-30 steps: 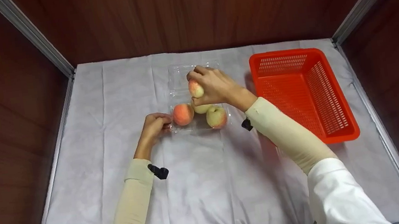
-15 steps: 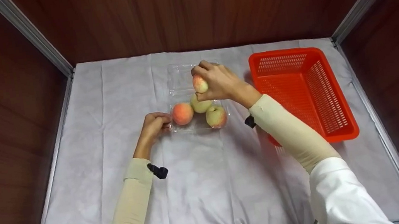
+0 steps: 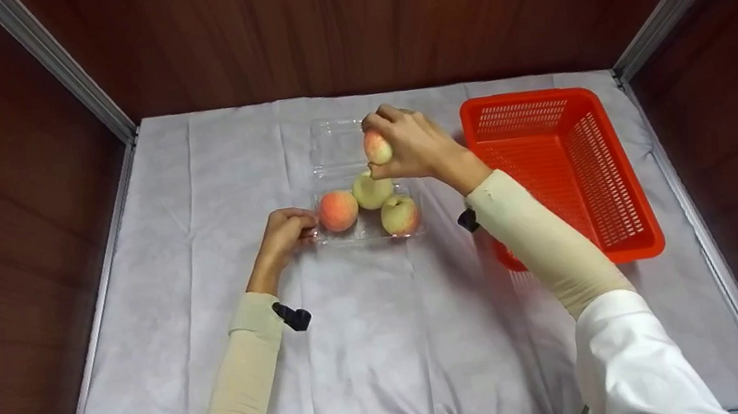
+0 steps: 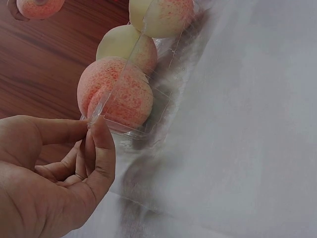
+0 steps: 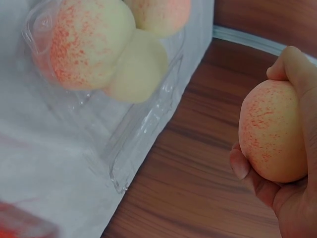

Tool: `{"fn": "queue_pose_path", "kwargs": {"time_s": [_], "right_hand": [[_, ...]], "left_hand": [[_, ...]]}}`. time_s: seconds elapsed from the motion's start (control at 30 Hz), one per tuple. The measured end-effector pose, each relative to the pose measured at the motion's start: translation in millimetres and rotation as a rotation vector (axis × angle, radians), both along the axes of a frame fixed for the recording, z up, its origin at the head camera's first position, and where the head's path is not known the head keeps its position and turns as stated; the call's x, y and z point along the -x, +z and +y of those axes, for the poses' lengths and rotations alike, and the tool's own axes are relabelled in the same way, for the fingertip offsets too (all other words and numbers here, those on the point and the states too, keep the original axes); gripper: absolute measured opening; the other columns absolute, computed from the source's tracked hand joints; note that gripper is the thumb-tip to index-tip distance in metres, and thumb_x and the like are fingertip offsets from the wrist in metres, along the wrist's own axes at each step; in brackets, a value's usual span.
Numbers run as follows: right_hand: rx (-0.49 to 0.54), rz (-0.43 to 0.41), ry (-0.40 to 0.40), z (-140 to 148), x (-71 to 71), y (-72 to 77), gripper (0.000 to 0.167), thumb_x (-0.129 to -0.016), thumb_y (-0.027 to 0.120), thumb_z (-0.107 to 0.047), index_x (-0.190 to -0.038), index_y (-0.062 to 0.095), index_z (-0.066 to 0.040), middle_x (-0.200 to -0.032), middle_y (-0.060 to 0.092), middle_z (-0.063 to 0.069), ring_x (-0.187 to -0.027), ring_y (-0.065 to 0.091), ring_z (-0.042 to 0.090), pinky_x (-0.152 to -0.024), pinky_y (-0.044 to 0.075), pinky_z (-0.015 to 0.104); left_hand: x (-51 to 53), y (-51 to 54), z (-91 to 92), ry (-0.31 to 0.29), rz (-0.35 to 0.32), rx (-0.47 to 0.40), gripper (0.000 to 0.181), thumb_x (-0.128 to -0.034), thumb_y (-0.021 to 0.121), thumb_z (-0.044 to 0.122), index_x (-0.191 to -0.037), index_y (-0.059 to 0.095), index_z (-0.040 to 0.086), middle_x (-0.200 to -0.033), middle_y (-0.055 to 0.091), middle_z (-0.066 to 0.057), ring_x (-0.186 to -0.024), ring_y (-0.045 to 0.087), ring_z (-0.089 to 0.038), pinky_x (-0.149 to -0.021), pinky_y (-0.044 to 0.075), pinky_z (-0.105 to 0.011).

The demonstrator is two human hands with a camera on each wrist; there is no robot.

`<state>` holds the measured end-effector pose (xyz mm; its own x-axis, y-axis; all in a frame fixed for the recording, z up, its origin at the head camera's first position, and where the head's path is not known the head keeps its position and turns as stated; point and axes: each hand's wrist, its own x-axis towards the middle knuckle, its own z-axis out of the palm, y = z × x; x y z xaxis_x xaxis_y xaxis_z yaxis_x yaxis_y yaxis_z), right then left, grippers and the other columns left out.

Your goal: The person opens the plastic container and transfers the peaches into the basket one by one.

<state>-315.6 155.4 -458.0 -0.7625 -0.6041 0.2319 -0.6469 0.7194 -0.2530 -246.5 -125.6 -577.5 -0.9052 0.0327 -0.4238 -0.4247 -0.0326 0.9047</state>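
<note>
Clear plastic down in the middle, a container (image 3: 370, 233) on the cloth-covered tabletop (image 3: 359, 345), its lid (image 3: 335, 143) folded back on the far side; the left hand (image 3: 286, 231) is on its left edge, fingers and thumb pinched together on the thin rim; and here's the right hand (image 3: 411, 147), fingers curled round a held peach (image 3: 378, 146), parted only as wide as the fruit, up in the air and touching no other; below it, inside the container, a redder peach (image 3: 338, 211) at left, a paler peach (image 3: 372, 190) behind, a front-right peach (image 3: 400, 215) too; the red basket (image 3: 520, 97) stands off to the right; looks like mid-carry, one fruit between container and basket, direction I can't call; next move, I'd judge, wants a secure, gentle grip, a path above those neighbours, and that left pinch steadying the plastic.
</note>
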Motion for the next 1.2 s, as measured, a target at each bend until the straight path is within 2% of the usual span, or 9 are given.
{"fn": "queue_pose_path", "kwargs": {"time_s": [0.23,0.8,1.2], "right_hand": [[0.02,0.0,-0.005,8,3.8,3.5,0.062,-0.077,0.085,-0.037,-0.129,0.062,-0.012,-0.12,0.064,0.013,-0.097,0.07,0.038,-0.078,0.065,0.052],[0.02,0.004,-0.053,22,6.2,3.1,0.058,-0.078,0.082,-0.037,-0.127,0.061,-0.014,-0.116,0.064,0.012,-0.089,0.069,0.039,-0.074,0.064,0.054],[0.016,0.014,-0.086,33,7.2,3.2,0.059,-0.076,0.081,-0.037,-0.127,0.062,-0.013,-0.116,0.065,0.012,-0.093,0.071,0.039,-0.073,0.064,0.052]], "left_hand": [[-0.1,1.2,0.4,0.004,-0.007,-0.015,0.022,-0.096,0.061,-0.005,-0.115,0.068,-0.014,-0.077,0.066,0.0,-0.061,0.061,-0.007,-0.058,0.057,-0.019],[-0.4,-0.4,1.8,0.01,-0.009,-0.027,0.017,-0.0969,0.062,-0.005,-0.112,0.067,-0.012,-0.076,0.064,0.0,-0.059,0.06,-0.007,-0.057,0.057,-0.02],[-0.6,-0.5,-0.2,-0.018,-0.007,-0.01,0.026,-0.0978,0.064,-0.002,-0.121,0.064,-0.014,-0.079,0.067,-0.001,-0.06,0.062,-0.006,-0.061,0.06,-0.02]]}}
